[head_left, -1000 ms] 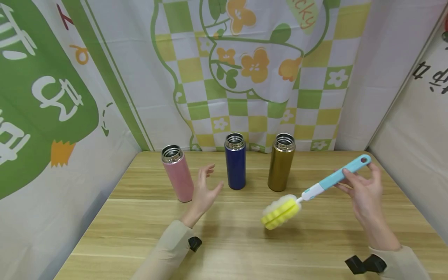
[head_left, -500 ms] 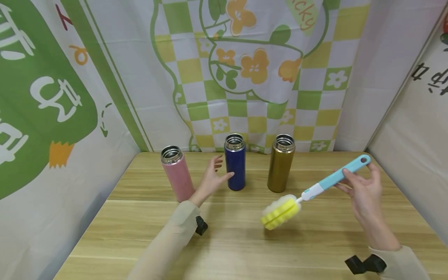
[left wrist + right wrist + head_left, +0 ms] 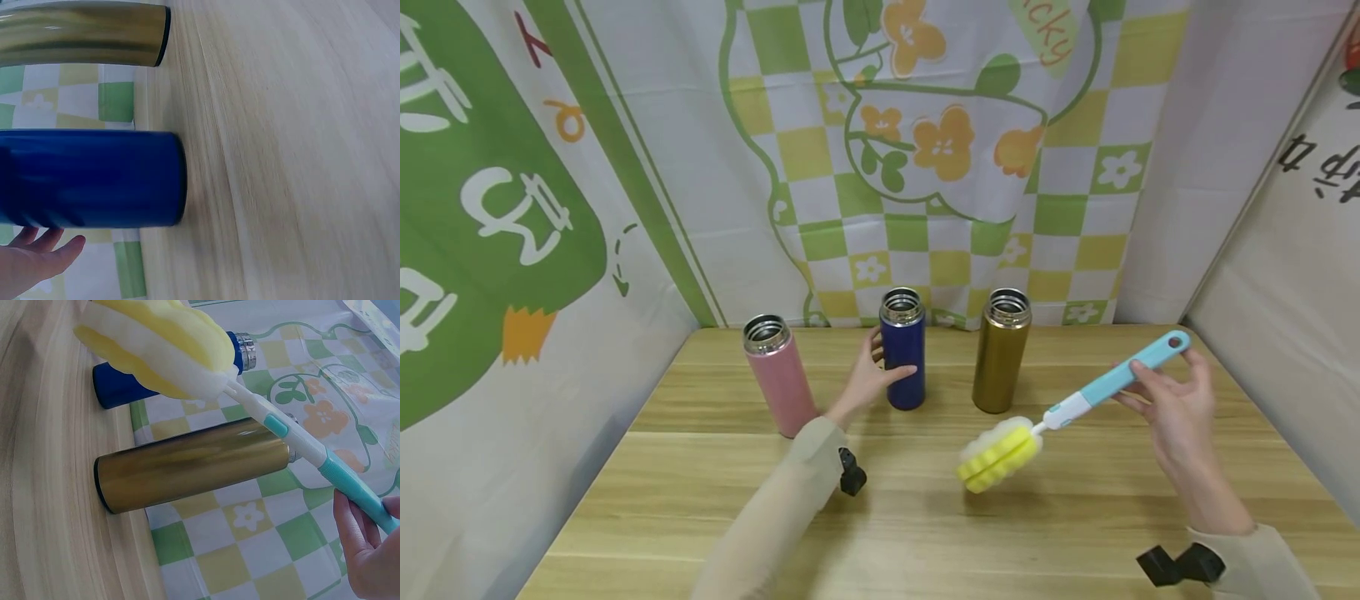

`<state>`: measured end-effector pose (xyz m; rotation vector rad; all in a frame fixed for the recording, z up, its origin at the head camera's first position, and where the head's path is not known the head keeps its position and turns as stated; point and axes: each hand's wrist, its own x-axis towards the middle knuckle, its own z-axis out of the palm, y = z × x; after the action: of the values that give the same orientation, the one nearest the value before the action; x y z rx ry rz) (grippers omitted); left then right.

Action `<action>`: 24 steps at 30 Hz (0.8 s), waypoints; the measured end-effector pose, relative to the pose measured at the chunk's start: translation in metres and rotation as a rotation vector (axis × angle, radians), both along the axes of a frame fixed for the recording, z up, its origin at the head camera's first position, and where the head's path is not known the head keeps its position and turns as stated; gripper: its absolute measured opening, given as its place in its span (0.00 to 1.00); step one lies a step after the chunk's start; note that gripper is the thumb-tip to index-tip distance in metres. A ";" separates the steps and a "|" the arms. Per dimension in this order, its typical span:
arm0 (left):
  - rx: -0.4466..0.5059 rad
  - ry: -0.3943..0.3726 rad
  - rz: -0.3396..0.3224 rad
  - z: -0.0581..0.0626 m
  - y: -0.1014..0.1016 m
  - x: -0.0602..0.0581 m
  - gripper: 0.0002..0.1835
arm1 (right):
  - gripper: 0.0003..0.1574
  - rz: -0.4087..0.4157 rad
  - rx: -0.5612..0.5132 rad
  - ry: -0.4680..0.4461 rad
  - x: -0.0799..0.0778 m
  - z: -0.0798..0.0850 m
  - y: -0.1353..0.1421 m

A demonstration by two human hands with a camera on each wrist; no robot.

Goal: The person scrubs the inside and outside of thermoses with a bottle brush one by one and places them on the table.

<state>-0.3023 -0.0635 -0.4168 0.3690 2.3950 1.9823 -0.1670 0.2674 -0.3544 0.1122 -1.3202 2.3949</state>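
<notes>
My left hand [image 3: 871, 375] is at the left side of an upright, lidless blue bottle [image 3: 905, 354], its thumb across the bottle's front in the head view. In the left wrist view the fingers [image 3: 47, 240] lie alongside the blue bottle [image 3: 106, 178] and are not closed round it; whether they touch it I cannot tell. My right hand [image 3: 1183, 408] pinches the turquoise handle of a bottle brush [image 3: 1105, 387]. Its yellow and white sponge head [image 3: 1000, 454] points down to the left, over the table. The right wrist view shows the brush [image 3: 294, 437] in front of the bottles.
To the left leans a lidless pink bottle [image 3: 782, 379], as the head view shows it, close by the left forearm. A gold bottle [image 3: 1002, 354] stands right of the blue one. Patterned curtains [image 3: 947, 250] rise behind the wooden table [image 3: 940, 550].
My left hand has moved right, away from the pink bottle and up to the blue one. The right hand and brush have stayed nearly still.
</notes>
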 end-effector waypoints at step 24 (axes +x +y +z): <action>-0.015 0.020 0.126 -0.009 0.010 0.001 0.47 | 0.40 -0.001 0.011 0.085 -0.055 -0.080 0.072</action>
<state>-0.3014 -0.0540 -0.4257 0.2444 2.5033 2.0179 -0.2221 0.3391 -0.4341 0.2142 -1.2943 2.3554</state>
